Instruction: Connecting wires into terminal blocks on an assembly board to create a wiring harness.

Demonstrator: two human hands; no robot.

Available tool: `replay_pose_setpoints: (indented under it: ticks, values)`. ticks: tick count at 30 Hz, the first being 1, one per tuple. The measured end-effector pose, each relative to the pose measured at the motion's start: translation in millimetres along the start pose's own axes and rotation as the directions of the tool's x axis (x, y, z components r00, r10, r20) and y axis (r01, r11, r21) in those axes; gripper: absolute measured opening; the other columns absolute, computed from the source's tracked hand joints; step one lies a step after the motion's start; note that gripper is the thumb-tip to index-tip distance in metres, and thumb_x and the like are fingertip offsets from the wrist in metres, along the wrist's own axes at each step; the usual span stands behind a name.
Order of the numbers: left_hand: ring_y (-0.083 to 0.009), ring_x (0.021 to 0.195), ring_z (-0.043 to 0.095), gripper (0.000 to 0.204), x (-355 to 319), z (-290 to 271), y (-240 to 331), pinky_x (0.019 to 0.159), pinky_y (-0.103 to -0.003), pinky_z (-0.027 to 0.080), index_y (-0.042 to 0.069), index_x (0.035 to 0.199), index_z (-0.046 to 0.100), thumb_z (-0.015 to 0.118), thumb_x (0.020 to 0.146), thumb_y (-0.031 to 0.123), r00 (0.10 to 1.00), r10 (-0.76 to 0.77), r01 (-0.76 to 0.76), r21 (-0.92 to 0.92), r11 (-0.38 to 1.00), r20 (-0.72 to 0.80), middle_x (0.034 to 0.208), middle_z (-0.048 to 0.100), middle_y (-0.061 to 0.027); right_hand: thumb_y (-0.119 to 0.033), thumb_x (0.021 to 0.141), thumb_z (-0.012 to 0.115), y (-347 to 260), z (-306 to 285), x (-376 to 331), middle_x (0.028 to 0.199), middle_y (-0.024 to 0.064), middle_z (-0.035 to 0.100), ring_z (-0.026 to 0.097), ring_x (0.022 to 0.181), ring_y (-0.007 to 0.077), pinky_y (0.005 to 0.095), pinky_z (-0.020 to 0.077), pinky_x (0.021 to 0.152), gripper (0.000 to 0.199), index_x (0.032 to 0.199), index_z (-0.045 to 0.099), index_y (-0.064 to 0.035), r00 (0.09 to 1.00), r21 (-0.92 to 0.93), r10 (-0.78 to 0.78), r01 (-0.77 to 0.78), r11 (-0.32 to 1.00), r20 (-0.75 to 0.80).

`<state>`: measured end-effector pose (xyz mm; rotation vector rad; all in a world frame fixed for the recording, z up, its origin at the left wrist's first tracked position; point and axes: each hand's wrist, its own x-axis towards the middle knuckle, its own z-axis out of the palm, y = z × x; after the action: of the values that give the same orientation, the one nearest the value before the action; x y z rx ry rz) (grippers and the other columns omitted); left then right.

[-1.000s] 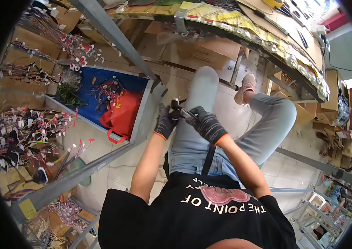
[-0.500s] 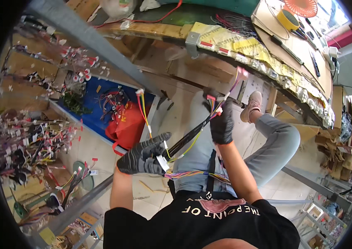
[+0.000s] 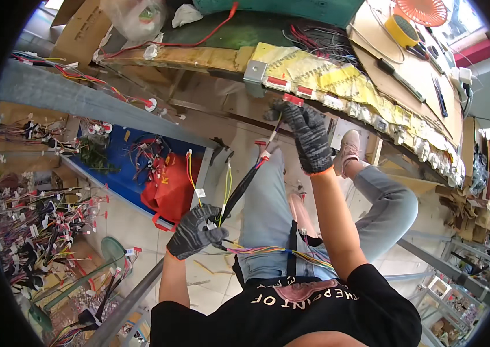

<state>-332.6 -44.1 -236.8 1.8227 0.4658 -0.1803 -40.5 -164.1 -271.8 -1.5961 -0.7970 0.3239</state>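
While the soft knit-gloved left hand (image 3: 196, 231) is closed on a thin bundle of wires (image 3: 239, 194), its far end is pinched by the right hand (image 3: 308, 136) near the tabletop (image 3: 337, 81) edge.

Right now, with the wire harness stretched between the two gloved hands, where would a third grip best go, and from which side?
On the black-sleeved middle run of the wire harness, coming from the person's left. There the wires are bundled into one firm, taut diagonal between the left hand and the right hand. Below the left hand the coloured wires fan loose, and the upper end carries small red connectors, so both look poorer holds.
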Motion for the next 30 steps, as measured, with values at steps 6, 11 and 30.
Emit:
replay_pose_setpoints:
  ticks: [6,11,30]
  values:
    - [-0.0276,0.07,0.053,0.017,17.8,9.7,-18.1,0.064,-0.036,0.043,0.003,0.08,0.056,0.066,0.07,0.012,0.973,0.162,-0.118,0.25,0.961,-0.163,0.074,0.054,-0.0113,0.001,0.081,0.043,-3.1,22.6,16.9,0.101,0.0153,0.061,0.059,0.091,0.0278,0.0326,0.045,0.081,0.032,0.109,0.058,-0.0024,0.999,-0.003,0.026,-0.026,1.0,0.048]
    - [-0.0268,0.07,0.054,0.013,23.2,10.2,-33.0,0.064,-0.035,0.043,0.003,0.08,0.055,0.063,0.07,0.008,0.976,0.147,-0.11,0.216,0.97,-0.161,0.074,0.054,-0.0104,-0.007,0.088,0.041,-5.5,37.8,17.5,0.095,0.0142,0.064,0.061,0.089,0.0222,0.0298,0.0449,0.08,0.025,0.101,0.062,0.0008,0.99,0.137,0.129,-0.121,0.983,-0.051]
    - [-0.0316,0.071,0.054,0.018,35.7,39.7,-37.4,0.066,-0.039,0.044,0.003,0.086,0.055,0.065,0.072,0.009,0.985,0.003,-0.011,-0.048,0.999,-0.17,0.078,0.055,-0.0135,-0.003,0.078,0.049,53.3,-28.7,-48.1,0.104,0.0134,0.061,0.057,0.095,0.0281,0.0372,0.0432,0.084,0.034,0.112,0.055,-0.0002,0.921,-0.463,-0.24,0.364,0.808,0.305]
